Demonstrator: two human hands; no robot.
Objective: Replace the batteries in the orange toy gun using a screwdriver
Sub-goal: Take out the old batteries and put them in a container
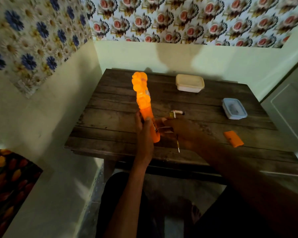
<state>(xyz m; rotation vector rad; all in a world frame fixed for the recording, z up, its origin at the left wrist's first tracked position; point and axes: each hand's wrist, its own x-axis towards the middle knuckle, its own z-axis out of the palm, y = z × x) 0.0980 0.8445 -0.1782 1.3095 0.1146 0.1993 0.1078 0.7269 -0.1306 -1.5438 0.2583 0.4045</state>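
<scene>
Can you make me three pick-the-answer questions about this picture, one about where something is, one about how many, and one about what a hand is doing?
1. Where is the loose orange cover?
A. on the table, right of the hands
B. inside the blue-lidded box
C. on the floor

2. How many lidded plastic boxes are on the table?
A. one
B. two
C. four

3. What is the left hand doing?
A. lying flat on the table
B. gripping the orange toy gun
C. opening a box

Answers:
1. A, it lies alone on the wood near the table's right edge.
2. B, the cream box sits at the back and the blue-lidded box to the right.
3. B, it is wrapped around the lower part of the orange toy gun, which points away from the person.
</scene>
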